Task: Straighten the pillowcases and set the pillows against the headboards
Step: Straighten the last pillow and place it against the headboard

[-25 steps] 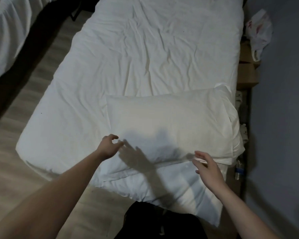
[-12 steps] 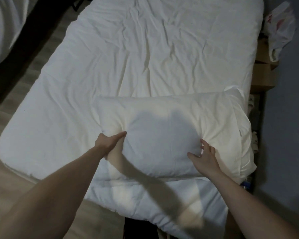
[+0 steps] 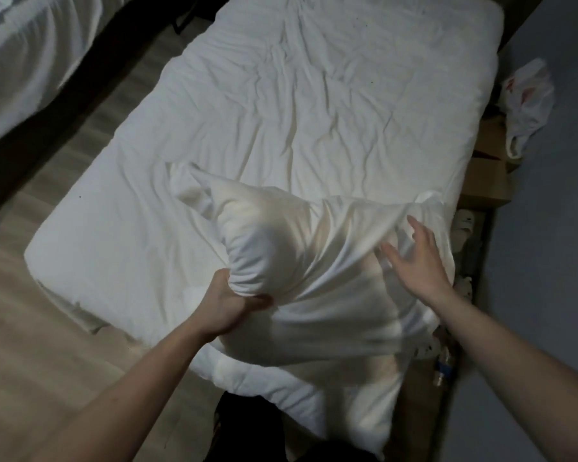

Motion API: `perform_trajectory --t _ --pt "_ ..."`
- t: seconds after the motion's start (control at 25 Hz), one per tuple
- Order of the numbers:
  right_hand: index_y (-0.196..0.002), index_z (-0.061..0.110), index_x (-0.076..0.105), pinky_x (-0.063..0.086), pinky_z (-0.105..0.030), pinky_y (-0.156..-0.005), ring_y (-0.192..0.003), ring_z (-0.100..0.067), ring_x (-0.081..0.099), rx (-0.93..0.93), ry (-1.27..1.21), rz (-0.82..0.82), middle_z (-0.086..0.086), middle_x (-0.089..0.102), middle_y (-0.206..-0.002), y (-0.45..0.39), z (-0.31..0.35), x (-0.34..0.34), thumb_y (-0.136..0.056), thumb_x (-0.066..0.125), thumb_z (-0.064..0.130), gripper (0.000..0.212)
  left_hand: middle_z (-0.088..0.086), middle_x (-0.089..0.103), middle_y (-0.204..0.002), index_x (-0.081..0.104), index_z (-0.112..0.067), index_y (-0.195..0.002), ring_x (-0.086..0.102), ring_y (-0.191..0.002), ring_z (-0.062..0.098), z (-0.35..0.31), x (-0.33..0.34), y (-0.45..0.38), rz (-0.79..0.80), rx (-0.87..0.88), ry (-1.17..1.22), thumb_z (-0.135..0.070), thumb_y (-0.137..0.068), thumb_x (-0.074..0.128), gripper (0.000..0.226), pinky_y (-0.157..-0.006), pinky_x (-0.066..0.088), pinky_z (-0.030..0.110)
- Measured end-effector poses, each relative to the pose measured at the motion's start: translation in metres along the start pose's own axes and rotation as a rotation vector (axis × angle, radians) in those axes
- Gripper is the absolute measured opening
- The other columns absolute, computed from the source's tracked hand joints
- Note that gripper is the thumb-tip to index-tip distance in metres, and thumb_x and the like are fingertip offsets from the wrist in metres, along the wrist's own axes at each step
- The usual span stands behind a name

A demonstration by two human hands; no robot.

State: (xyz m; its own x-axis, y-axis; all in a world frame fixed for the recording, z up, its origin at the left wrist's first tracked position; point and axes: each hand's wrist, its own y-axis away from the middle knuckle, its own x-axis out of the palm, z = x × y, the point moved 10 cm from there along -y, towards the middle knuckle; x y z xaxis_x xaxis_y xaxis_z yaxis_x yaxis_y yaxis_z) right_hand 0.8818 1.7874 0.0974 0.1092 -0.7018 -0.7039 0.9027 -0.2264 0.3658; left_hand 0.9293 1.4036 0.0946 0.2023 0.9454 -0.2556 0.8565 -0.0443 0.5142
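Observation:
A white pillow [image 3: 301,258] in a loose, creased pillowcase is lifted off the near end of the bed [image 3: 314,111]. My left hand [image 3: 231,303] is clenched on its lower left edge, bunching the fabric. My right hand [image 3: 414,258] is spread with fingers apart against the pillow's right side, near the slack open end of the case. The headboard is not visible.
A rumpled white duvet covers the bed. A second white bed [image 3: 24,61] stands at the upper left across a strip of wooden floor [image 3: 30,345]. At right, a cardboard box [image 3: 488,181] and a plastic bag [image 3: 524,101] sit by the grey wall.
The pillow lay flat on the bed with both hands pressing its near edge. Now my left hand has gripped and raised it, and my right hand has come off and spread.

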Motion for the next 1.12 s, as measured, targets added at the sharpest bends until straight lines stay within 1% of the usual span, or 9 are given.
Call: perform_trajectory --t 0.12,0.2,0.28,0.48,0.6,0.68,0.84,0.96,1.12 --pt "-0.167 0.027 0.014 0.022 -0.044 -0.128 -0.159 -0.025 0.018 -0.138 0.070 0.113 0.000 0.019 -0.174 -0.031 0.025 -0.033 -0.090 0.070 0.059 0.100 -0.004 0.070 -0.063 0.069 -0.002 -0.076 0.061 -0.059 0.002 -0.023 0.023 0.045 -0.015 -0.009 0.028 0.011 -0.066 0.089 0.026 -0.056 0.051 0.018" --pt "-0.167 0.031 0.010 0.018 -0.043 -0.130 -0.161 -0.022 0.013 -0.209 0.151 0.217 0.001 0.018 -0.175 -0.045 0.031 -0.037 -0.086 0.070 0.067 0.108 -0.008 0.057 -0.058 0.061 -0.004 -0.073 0.052 -0.052 0.002 -0.039 0.044 0.076 -0.034 0.002 0.061 0.007 -0.062 0.089 0.033 -0.053 0.043 0.021" --pt "-0.167 0.034 0.008 0.015 -0.045 -0.131 -0.163 -0.021 0.008 -0.268 0.268 0.343 0.000 0.019 -0.175 -0.047 0.030 -0.032 -0.079 0.065 0.078 0.114 0.004 0.056 -0.075 0.063 -0.005 -0.089 0.053 -0.069 0.013 -0.050 0.068 0.109 -0.062 0.030 0.097 -0.009 -0.050 0.090 0.047 -0.065 0.041 0.030" --pt "-0.164 0.037 0.023 0.036 -0.045 -0.121 -0.149 -0.029 0.044 -0.348 0.365 0.525 -0.005 0.047 -0.161 -0.012 0.006 -0.017 -0.076 0.061 0.086 0.108 -0.004 0.076 -0.090 0.070 -0.011 -0.097 0.071 -0.082 0.005 -0.080 0.119 0.166 -0.129 0.102 0.207 0.002 -0.047 0.085 0.054 -0.073 0.057 0.026" --pt "-0.118 0.032 0.071 0.052 -0.040 -0.098 -0.116 -0.028 0.067 -0.413 0.541 0.585 -0.001 0.073 -0.126 0.012 -0.012 -0.023 -0.072 0.045 0.098 0.084 0.009 0.078 -0.101 0.073 -0.008 -0.101 0.075 -0.094 0.019 -0.065 0.127 0.172 -0.158 0.090 0.385 0.011 -0.047 0.081 0.057 -0.077 0.061 0.033" --pt "-0.075 0.020 0.063 0.047 -0.037 -0.073 -0.085 -0.025 0.066 -0.457 0.574 0.616 -0.005 0.071 -0.088 0.032 -0.029 -0.023 -0.092 0.051 0.076 0.060 0.008 0.079 -0.099 0.074 -0.003 -0.100 0.074 -0.097 0.025 -0.031 0.121 0.171 -0.231 0.022 0.423 0.009 -0.045 0.081 0.057 -0.074 0.060 0.032" --pt "-0.061 0.019 0.043 0.032 -0.036 -0.057 -0.061 -0.014 0.050 -0.471 0.429 0.589 0.003 0.050 -0.060 0.093 -0.073 -0.018 -0.102 0.053 0.057 0.056 -0.001 0.081 -0.102 0.071 -0.013 -0.107 0.074 -0.106 0.025 0.047 0.096 0.175 -0.329 -0.155 0.234 0.005 -0.054 0.091 0.059 -0.077 0.057 0.030" --pt "-0.059 0.022 0.032 0.024 -0.032 -0.055 -0.053 -0.006 0.034 -0.429 0.238 0.540 0.006 0.033 -0.058 0.133 -0.084 -0.013 -0.102 0.059 0.049 0.057 0.001 0.070 -0.114 0.061 -0.018 -0.115 0.069 -0.107 0.025 0.072 0.068 0.182 -0.434 -0.195 -0.132 -0.026 -0.055 0.093 0.068 -0.084 0.058 0.040" --pt "-0.060 0.021 0.039 0.028 -0.034 -0.057 -0.055 -0.008 0.041 -0.569 0.317 0.558 0.003 0.041 -0.055 0.160 -0.062 -0.009 -0.100 0.057 0.054 0.055 0.017 0.046 -0.132 0.050 -0.007 -0.125 0.046 -0.128 0.034 -0.007 0.077 0.209 -0.772 0.196 -0.354 -0.012 -0.065 0.075 0.066 -0.107 0.045 0.040"
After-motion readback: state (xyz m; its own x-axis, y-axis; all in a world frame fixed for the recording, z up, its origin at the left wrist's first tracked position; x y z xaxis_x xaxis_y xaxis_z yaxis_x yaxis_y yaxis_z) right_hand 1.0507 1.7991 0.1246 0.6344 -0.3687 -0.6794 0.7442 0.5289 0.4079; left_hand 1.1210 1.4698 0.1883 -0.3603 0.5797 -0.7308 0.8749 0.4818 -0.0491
